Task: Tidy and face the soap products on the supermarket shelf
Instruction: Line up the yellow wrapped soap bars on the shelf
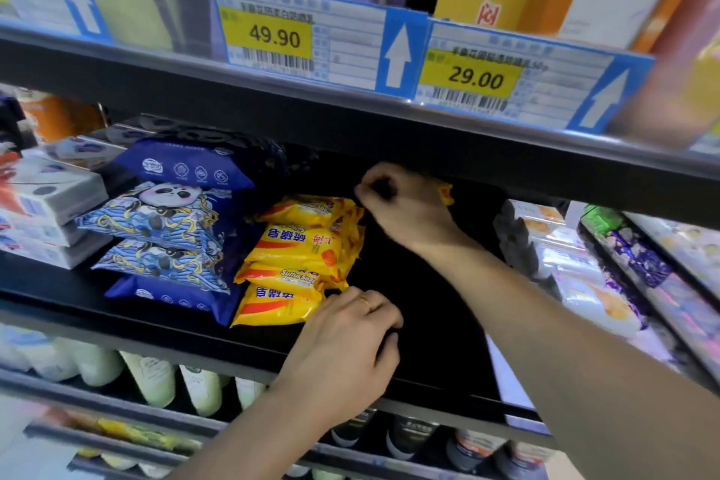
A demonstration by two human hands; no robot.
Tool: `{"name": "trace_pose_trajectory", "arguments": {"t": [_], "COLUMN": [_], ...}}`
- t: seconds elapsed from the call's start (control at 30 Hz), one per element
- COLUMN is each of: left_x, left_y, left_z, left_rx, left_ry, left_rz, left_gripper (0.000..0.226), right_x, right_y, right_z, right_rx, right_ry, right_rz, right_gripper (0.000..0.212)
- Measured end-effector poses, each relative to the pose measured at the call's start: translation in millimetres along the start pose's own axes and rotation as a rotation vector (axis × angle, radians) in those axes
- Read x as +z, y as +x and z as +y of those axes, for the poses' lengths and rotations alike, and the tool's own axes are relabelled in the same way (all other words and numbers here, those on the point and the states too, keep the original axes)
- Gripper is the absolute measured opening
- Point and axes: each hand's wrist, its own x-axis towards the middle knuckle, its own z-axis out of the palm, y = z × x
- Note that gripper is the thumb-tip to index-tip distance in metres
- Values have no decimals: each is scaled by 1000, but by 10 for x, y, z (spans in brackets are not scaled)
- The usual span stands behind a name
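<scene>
Several yellow sulfur soap packs (300,257) lie stacked on the black middle shelf (163,316). My left hand (346,347) rests by the front of the stack, its fingertips touching the lowest pack (272,304), a ring on one finger. Deep under the upper shelf, my right hand (401,203) has its fingers curled round another yellow soap pack (446,194), of which only a corner shows behind the hand. The dark shelf space right of the stack holds nothing visible.
Blue panda-print packs (163,222) are piled left of the soaps, with white boxes (43,214) further left. Purple and white packets (607,273) fill the shelf at right. Price tags (311,39) hang on the upper shelf edge. Bottles (156,378) stand on the shelf below.
</scene>
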Motion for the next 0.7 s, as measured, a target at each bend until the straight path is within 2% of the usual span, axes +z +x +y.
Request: {"name": "trace_pose_trajectory", "arguments": {"t": [0.1,0.17,0.37,0.43,0.5,0.63,0.7], "left_x": [10,21,43,43,44,37,30], "left_y": [-2,0,1,1,1,3,1], "left_z": [-14,-17,-11,-17,-26,-27,-26], "left_rx": [-9,-9,-8,-14,-16,-8,-3], "left_ry": [-2,2,1,-2,-4,5,7], "left_rz": [4,6,26,27,32,33,43], "left_gripper": [23,22,22,22,22,21,24], "right_x": [-145,-212,-249,-194,-164,-154,-161], "right_y": [158,240,421,454,474,394,265], "right_z": [365,606,942,996,1025,965,863], "right_rx": [161,222,276,260,271,290,287], "right_ry": [-284,-382,-356,-339,-293,-321,-261], "right_rz": [-71,-164,-279,-245,-140,-40,36], "right_gripper": [43,45,58,59,56,39,34]}}
